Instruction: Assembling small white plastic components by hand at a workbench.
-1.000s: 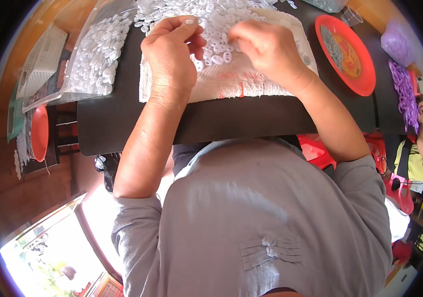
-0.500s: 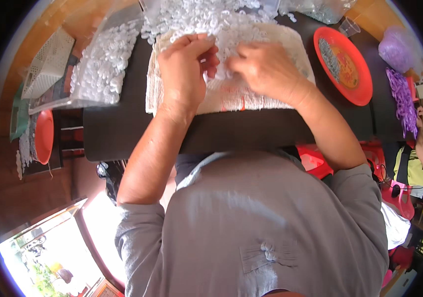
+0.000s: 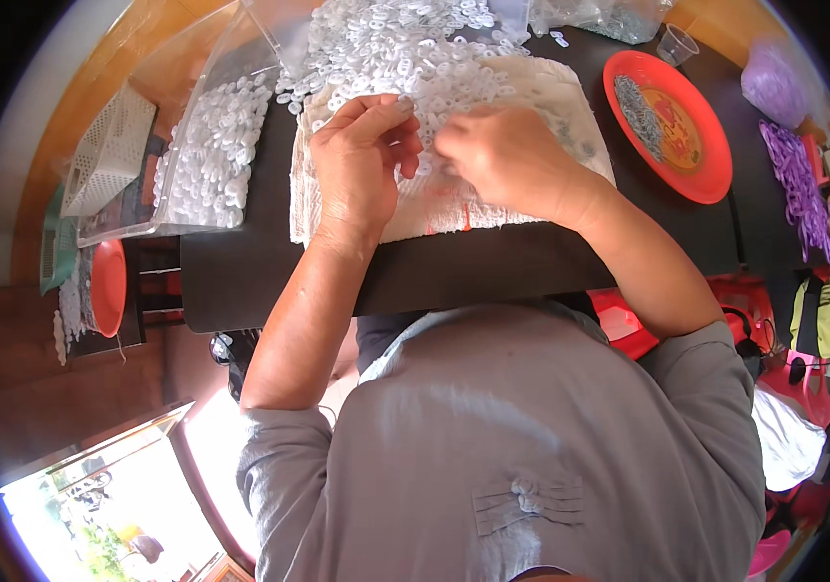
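The left hand [image 3: 357,160] is pinched narrow, the right hand [image 3: 517,155] blurred; any grip on the white oval plastic rings [image 3: 415,68] cannot be told. Many are left heaped on the cream towel [image 3: 575,102]; more are contained in the clear plastic bin [image 3: 129,233].

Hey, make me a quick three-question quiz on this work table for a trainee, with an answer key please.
1. True or false: some of the small white oval plastic pieces lie on the off-white towelling cloth.

2. What lies heaped on the red plate with the orange patterned centre?
A) Purple ribbon-like strips
B) Thin grey pieces
C) A clear cup

3. Which of the person's bare hands is nearer that plate?

Key:
1. True.
2. B.
3. The right hand.
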A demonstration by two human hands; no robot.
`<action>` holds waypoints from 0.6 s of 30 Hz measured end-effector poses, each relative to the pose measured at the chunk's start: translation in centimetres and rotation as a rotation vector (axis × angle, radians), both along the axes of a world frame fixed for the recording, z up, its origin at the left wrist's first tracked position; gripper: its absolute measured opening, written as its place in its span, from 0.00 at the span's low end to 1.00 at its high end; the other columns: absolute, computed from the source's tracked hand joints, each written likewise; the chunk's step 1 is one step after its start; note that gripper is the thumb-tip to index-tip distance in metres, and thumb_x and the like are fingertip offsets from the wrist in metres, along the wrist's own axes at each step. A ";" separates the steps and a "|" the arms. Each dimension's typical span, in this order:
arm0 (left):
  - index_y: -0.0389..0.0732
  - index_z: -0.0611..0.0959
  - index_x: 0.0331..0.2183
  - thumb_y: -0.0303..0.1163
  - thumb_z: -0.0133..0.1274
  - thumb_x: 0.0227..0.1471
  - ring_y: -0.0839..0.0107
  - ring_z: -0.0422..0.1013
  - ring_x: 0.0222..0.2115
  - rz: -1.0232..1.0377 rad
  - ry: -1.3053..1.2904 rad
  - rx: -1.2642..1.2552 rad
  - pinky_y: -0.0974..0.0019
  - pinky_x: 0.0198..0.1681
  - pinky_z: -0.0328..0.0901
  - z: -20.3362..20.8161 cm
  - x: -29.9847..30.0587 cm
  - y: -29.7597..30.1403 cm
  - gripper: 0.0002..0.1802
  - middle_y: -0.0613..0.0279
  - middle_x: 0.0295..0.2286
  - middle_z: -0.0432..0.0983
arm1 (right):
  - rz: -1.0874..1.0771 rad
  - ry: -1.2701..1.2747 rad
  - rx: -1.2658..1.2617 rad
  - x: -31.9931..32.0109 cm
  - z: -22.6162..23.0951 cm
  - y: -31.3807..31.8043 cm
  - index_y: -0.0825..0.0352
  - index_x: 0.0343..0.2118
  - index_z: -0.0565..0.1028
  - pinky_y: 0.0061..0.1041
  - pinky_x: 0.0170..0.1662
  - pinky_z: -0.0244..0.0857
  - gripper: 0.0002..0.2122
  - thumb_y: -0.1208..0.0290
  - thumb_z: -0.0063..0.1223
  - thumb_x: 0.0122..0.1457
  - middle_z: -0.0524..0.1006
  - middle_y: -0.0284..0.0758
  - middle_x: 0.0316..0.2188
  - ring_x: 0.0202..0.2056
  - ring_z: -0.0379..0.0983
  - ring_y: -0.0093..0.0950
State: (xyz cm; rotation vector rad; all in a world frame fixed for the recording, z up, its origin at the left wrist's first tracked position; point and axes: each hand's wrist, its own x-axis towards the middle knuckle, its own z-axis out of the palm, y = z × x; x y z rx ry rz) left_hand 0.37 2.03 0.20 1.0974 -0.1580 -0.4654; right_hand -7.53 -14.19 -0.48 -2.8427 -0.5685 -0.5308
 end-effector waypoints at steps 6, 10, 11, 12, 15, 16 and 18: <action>0.33 0.78 0.31 0.25 0.56 0.49 0.71 0.69 0.18 -0.050 -0.010 0.021 0.70 0.19 0.60 1.4 -0.6 -0.4 0.07 0.57 0.22 0.74 | -0.055 0.398 1.203 0.4 2.5 -2.9 0.67 0.33 0.78 0.17 0.30 0.58 0.07 0.68 0.53 0.59 0.75 0.26 0.25 0.26 0.69 0.16; 0.33 0.78 0.30 0.26 0.57 0.49 0.71 0.69 0.18 -0.072 -0.018 0.060 0.70 0.19 0.60 2.9 -1.1 -1.2 0.07 0.58 0.22 0.74 | -0.154 0.389 1.378 0.0 3.4 -3.3 0.68 0.32 0.78 0.17 0.30 0.59 0.09 0.66 0.54 0.59 0.75 0.28 0.22 0.25 0.71 0.18; 0.32 0.78 0.30 0.27 0.56 0.50 0.71 0.68 0.20 -0.081 -0.058 0.081 0.70 0.20 0.60 3.2 -1.0 -1.6 0.07 0.58 0.23 0.73 | -0.158 0.370 1.403 0.0 3.5 -3.4 0.68 0.32 0.78 0.17 0.30 0.59 0.09 0.66 0.54 0.59 0.76 0.28 0.23 0.25 0.71 0.18; 0.32 0.79 0.30 0.28 0.54 0.51 0.71 0.68 0.21 -0.090 -0.097 0.101 0.69 0.22 0.59 3.4 -1.0 -1.9 0.08 0.57 0.24 0.73 | -0.158 0.368 1.402 -0.1 3.5 -3.5 0.68 0.32 0.78 0.17 0.30 0.59 0.09 0.66 0.54 0.59 0.76 0.28 0.23 0.25 0.71 0.18; 0.32 0.79 0.30 0.28 0.54 0.51 0.71 0.68 0.21 -0.063 -0.106 0.103 0.69 0.22 0.59 3.6 -1.2 -3.0 0.07 0.58 0.23 0.73 | -0.173 0.315 1.450 0.0 3.6 -3.6 0.69 0.33 0.78 0.17 0.29 0.60 0.09 0.67 0.54 0.59 0.76 0.28 0.23 0.25 0.72 0.19; 0.32 0.79 0.31 0.27 0.54 0.51 0.71 0.68 0.20 -0.065 -0.089 0.070 0.69 0.21 0.60 3.4 -1.2 -3.3 0.07 0.58 0.23 0.73 | -0.175 0.309 1.464 -0.1 3.7 -3.5 0.69 0.33 0.78 0.16 0.29 0.60 0.09 0.68 0.54 0.59 0.76 0.28 0.23 0.25 0.72 0.19; 0.32 0.78 0.31 0.27 0.54 0.51 0.71 0.68 0.19 -0.053 -0.096 0.046 0.69 0.21 0.60 3.1 -1.5 -3.7 0.07 0.58 0.23 0.73 | -0.180 0.306 1.480 -0.2 3.6 -3.4 0.69 0.33 0.78 0.16 0.29 0.60 0.08 0.68 0.54 0.59 0.76 0.28 0.23 0.26 0.72 0.18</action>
